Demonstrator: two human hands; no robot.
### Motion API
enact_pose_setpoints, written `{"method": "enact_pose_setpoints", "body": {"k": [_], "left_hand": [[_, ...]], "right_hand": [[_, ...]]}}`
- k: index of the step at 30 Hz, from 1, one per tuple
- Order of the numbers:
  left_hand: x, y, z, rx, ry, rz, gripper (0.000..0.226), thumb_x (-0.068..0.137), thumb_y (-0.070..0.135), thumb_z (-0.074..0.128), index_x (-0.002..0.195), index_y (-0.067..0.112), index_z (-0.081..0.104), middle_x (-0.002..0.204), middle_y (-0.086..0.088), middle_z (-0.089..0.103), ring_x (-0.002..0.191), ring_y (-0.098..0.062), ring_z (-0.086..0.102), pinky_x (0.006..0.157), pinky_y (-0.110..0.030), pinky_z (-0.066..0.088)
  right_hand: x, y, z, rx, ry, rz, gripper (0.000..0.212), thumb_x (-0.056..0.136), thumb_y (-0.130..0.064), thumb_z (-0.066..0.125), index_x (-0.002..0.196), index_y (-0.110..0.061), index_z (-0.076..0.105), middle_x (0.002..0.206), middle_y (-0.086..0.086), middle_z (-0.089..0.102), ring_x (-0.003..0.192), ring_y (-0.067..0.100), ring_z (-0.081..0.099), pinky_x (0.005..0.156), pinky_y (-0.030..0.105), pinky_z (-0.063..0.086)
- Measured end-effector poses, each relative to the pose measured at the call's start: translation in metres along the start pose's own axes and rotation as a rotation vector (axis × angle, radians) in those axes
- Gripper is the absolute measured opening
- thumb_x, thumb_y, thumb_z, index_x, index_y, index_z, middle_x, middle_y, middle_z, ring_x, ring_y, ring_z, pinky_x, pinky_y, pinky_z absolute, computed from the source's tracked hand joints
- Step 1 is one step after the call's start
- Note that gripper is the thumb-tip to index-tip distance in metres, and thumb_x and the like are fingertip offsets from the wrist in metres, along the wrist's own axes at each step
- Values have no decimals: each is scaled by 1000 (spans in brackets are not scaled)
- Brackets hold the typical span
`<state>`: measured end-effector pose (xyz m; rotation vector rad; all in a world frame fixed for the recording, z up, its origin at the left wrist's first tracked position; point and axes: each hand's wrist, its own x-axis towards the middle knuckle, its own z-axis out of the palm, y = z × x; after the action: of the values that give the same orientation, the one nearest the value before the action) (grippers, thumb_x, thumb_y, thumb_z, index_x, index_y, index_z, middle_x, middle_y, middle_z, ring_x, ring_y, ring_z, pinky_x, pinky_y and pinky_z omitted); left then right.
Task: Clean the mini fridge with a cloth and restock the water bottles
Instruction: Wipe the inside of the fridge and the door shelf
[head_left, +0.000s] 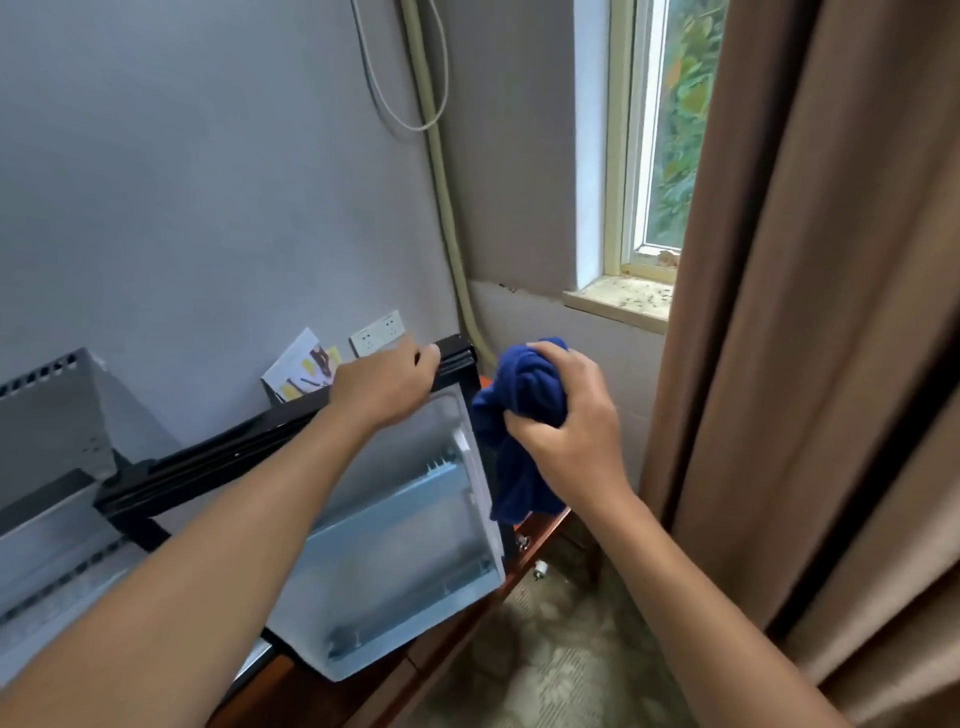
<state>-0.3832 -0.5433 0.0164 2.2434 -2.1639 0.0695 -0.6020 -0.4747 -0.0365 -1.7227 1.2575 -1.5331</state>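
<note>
The left hand (387, 387) is gripping the top edge of the open fridge door (405, 530), fingers curled over its black rim. The right hand (566, 415) is squeezing a bunched blue cloth (524, 400) just beside the door's outer edge, near the brown curtain (810, 312) and window (660, 130).

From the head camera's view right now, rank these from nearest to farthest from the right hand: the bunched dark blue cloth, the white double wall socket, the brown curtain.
1. The bunched dark blue cloth, gripped in the right hand itself.
2. The white double wall socket, up and left on the grey wall, past the left hand on the open fridge door's top edge.
3. The brown curtain, far right beside the window.
</note>
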Motion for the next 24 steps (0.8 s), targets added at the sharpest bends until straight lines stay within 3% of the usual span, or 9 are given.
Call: {"method": "enact_pose_setpoints", "body": {"k": [3, 5, 8, 10, 13, 17, 21, 24], "left_hand": [[-10, 3, 4, 76, 10, 22, 50, 88, 55, 18, 115, 27, 49, 118, -9, 66, 98, -34, 62, 69, -42, 38], [-15, 6, 2, 71, 4, 26, 46, 83, 49, 21, 112, 25, 48, 114, -8, 67, 96, -35, 63, 68, -41, 39], [-21, 12, -4, 41, -22, 51, 45, 80, 48, 10, 97, 23, 44, 120, -10, 61, 94, -35, 56, 66, -40, 29], [-25, 22, -8, 49, -22, 42, 49, 80, 45, 5, 94, 22, 46, 116, -11, 61, 87, -32, 48, 59, -35, 22], [-32, 45, -6, 99, 58, 21, 54, 83, 39, 5, 90, 15, 52, 96, -9, 59, 79, -31, 47, 53, -31, 15], [-41, 51, 4, 77, 140, -48, 61, 101, 47, 12, 79, 16, 59, 76, -8, 57, 66, -25, 47, 58, -33, 25], [-50, 57, 3, 56, 162, -75, 64, 102, 48, 17, 76, 12, 63, 69, -7, 53, 62, -22, 44, 65, -38, 31], [-58, 57, 5, 59, 178, -67, 65, 104, 47, 18, 78, 8, 63, 67, -7, 52, 60, -21, 42, 63, -37, 28]], "right_hand": [[22, -7, 42, -21, -24, -91, 64, 79, -32, 76, 138, -38, 53, 139, -5, 49, 118, 15, 54, 93, 25, 49], [23, -5, 62, -66, 11, -112, 63, 79, -38, 72, 139, -34, 54, 139, -3, 50, 119, 20, 53, 91, 31, 49], [5, 23, 64, 97, 91, -82, 61, 81, -37, 70, 139, -31, 52, 137, -2, 55, 116, 14, 58, 91, 22, 49], [-10, 52, 57, 177, 152, 65, 59, 81, -41, 67, 137, -36, 50, 131, -7, 61, 112, 7, 58, 94, 17, 46], [-55, 98, 59, 132, 160, 376, 59, 84, -34, 70, 140, -33, 51, 128, -7, 60, 108, 10, 57, 92, 29, 47], [-138, 143, 87, 135, 98, 742, 57, 87, -17, 69, 141, -28, 52, 127, -8, 54, 109, 12, 54, 89, 25, 38], [-172, 205, 85, 126, -84, 1108, 39, 84, -18, 63, 121, -30, 60, 116, 2, 69, 103, 27, 64, 91, 35, 50], [-171, 225, 75, 70, -189, 1200, 39, 77, -23, 63, 115, -29, 63, 105, -1, 73, 93, 25, 67, 91, 37, 54]]}}
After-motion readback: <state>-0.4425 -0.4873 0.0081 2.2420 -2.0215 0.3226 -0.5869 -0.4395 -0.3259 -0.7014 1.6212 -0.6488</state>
